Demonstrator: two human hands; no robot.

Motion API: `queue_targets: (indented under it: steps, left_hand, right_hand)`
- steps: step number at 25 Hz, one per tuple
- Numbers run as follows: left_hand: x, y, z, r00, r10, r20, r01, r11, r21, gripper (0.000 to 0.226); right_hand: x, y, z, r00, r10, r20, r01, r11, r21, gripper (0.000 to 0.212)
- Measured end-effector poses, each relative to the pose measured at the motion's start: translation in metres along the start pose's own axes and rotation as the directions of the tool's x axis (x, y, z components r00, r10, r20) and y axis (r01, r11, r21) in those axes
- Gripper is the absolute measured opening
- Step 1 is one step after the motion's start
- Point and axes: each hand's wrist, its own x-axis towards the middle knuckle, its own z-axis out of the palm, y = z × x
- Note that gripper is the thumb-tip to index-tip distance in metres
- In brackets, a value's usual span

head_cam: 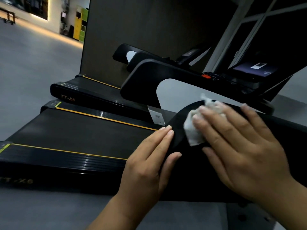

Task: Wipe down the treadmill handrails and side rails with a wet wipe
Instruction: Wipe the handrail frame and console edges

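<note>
Right hand, flat and open, presses the wipe under its fingertips onto the handrail.

The room was dim, the black treadmill handrail nearly featureless in shadow. Warm light glowed from the lit wall strip at far upper left — it spilled across the grey floor there. A faint sheen ran along the ribbed side rail. The wet wipe looked washed out and blurred, as did the fingertips. Wide-angle distortion tilted the scene — the window frames leaned.
</note>
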Motion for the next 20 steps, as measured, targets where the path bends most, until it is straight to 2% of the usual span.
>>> queue_targets:
  steps: [2,5,9,13,15,17,20]
  left_hand:
    - [0.0,0.0,0.0,1.0,-0.01,-0.008,0.01,1.0,0.002,0.041]
    - [-0.001,0.0,0.0,1.0,-0.011,-0.006,0.011,1.0,-0.014,0.041]
    - [-0.001,0.0,0.001,1.0,-0.009,-0.011,0.009,1.0,-0.013,0.041]
    - [-0.002,0.0,0.0,1.0,-0.009,-0.006,0.009,1.0,-0.015,0.042]
    - [-0.001,0.001,0.0,1.0,-0.008,-0.011,0.008,1.0,-0.012,0.042]
    - [-0.002,0.0,0.001,1.0,-0.008,-0.018,0.007,1.0,-0.01,0.041]
    - [-0.003,0.0,0.002,0.999,-0.019,-0.029,0.019,0.999,-0.026,0.039]
  right_hand:
    - [-0.015,-0.007,0.017,0.999,0.043,0.002,-0.043,0.997,-0.06,0.065]
    - [-0.042,-0.008,0.034,0.999,0.013,0.043,-0.006,0.988,-0.156,0.075]
    - [-0.041,-0.009,0.033,0.968,0.248,0.029,-0.246,0.967,-0.072,0.083]
    - [-0.019,-0.017,0.024,0.987,0.162,0.007,-0.162,0.986,0.026,0.079]
    - [-0.007,-0.009,0.013,0.979,0.204,0.001,-0.204,0.975,0.086,0.075]
    - [0.006,-0.012,0.006,0.976,0.217,0.028,-0.219,0.966,0.139,0.073]
    - [0.026,-0.005,-0.006,0.984,0.138,0.117,-0.154,0.978,0.144,0.065]
